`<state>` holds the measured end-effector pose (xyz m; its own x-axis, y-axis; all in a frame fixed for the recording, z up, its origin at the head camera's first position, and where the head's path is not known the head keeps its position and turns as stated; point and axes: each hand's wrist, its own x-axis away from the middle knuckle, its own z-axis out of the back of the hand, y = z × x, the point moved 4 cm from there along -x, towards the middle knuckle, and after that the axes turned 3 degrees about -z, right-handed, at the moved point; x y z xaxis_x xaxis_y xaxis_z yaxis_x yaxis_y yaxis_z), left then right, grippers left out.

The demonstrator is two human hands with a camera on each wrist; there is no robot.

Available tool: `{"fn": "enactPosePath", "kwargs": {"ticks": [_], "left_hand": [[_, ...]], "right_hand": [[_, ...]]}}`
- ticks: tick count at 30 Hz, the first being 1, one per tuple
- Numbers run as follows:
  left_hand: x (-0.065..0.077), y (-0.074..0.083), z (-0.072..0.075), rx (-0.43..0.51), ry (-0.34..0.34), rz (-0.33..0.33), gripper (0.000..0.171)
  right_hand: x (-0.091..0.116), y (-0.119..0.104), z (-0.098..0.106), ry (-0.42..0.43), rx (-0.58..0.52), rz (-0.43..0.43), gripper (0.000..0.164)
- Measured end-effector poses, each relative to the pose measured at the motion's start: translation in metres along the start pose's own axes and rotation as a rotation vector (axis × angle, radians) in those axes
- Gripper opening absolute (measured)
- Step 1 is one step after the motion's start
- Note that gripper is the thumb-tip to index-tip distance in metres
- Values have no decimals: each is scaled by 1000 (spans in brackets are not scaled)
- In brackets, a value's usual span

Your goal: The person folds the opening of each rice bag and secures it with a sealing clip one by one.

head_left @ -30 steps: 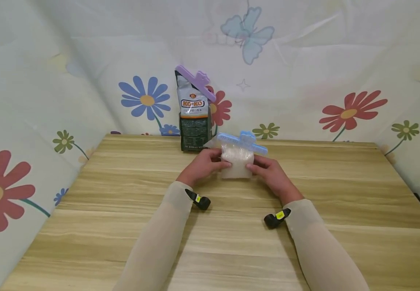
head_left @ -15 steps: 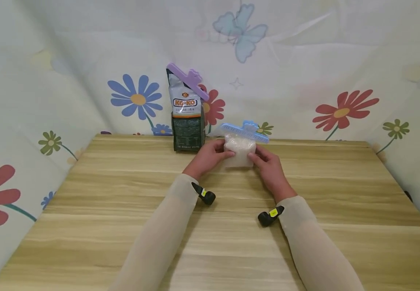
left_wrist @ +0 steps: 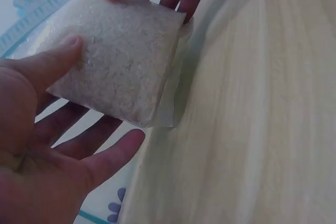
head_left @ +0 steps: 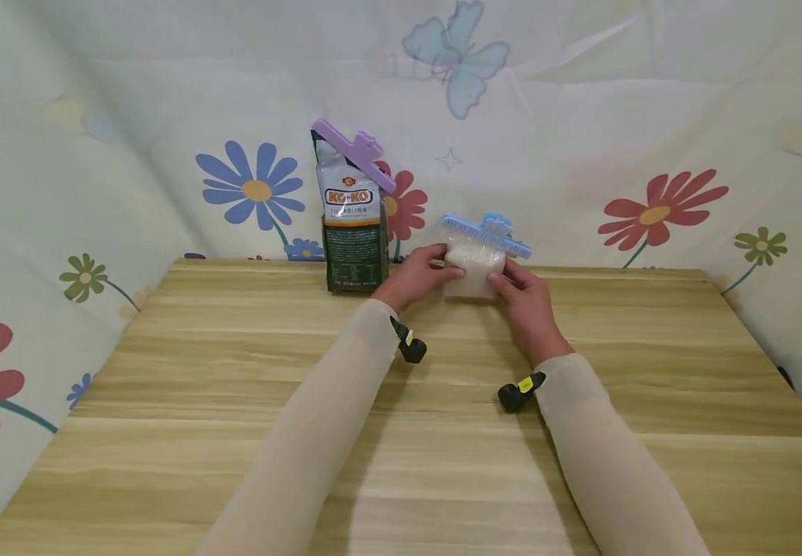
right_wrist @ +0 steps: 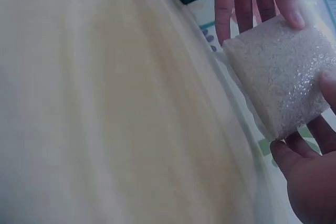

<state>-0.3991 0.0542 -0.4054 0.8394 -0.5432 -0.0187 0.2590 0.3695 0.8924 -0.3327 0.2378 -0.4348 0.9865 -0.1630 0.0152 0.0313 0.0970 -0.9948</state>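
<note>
Both hands hold a small clear bag of rice [head_left: 474, 270] upright, close over the back of the table. My left hand [head_left: 420, 276] grips its left side, thumb on the front face and fingers behind. On the right side my right hand [head_left: 528, 305] pinches it the same way. A blue bag clip [head_left: 487, 232] runs slantwise across the bag's top. In the left wrist view, white grains of rice fill the bag [left_wrist: 115, 51], and a flat sealed strip shows along its bottom edge. The right wrist view shows both thumbs on the bag [right_wrist: 281, 69].
A dark green and silver KO-KO bag [head_left: 354, 232] stands at the back edge, left of the hands, with a purple bag clip [head_left: 355, 154] slanting over its top. The wood-grain table [head_left: 443, 463] ends at a flower-print backdrop [head_left: 547, 154].
Both hands have raised the bag of rice with its blue clip and carried it to the right, toward the table's back edge. The KO-KO bag stays standing.
</note>
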Motion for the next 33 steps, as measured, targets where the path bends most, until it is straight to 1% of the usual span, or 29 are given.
{"fn": "enactPosePath", "kwargs": {"ticks": [4, 8, 11, 16, 18, 21, 24, 29, 33], "left_hand": [[-11, 0, -4, -23, 25, 14, 56], [-20, 2, -9, -94, 53, 10, 56], [-23, 2, -11, -137, 75, 12, 57], [-28, 2, -14, -151, 98, 1, 57], [-29, 1, -15, -159, 97, 7, 58], [-27, 1, -16, -177, 92, 36, 61], [-25, 2, -16, -192, 81, 60, 63], [-23, 4, -17, -198, 36, 88, 70], [-22, 5, -18, -190, 0, 91, 74]], "right_hand": [[-8, -1, 4, 24, -48, -30, 53], [-17, 2, 7, 59, -116, -66, 52], [-22, 4, 8, 78, -131, -75, 50], [-27, 6, 7, 102, -136, -72, 49], [-29, 7, 8, 109, -121, -84, 49], [-28, 8, 7, 117, -86, -101, 48], [-28, 7, 7, 120, -41, -96, 48], [-29, 6, 9, 113, 32, -78, 47], [-29, 4, 10, 102, 85, -70, 49]]}}
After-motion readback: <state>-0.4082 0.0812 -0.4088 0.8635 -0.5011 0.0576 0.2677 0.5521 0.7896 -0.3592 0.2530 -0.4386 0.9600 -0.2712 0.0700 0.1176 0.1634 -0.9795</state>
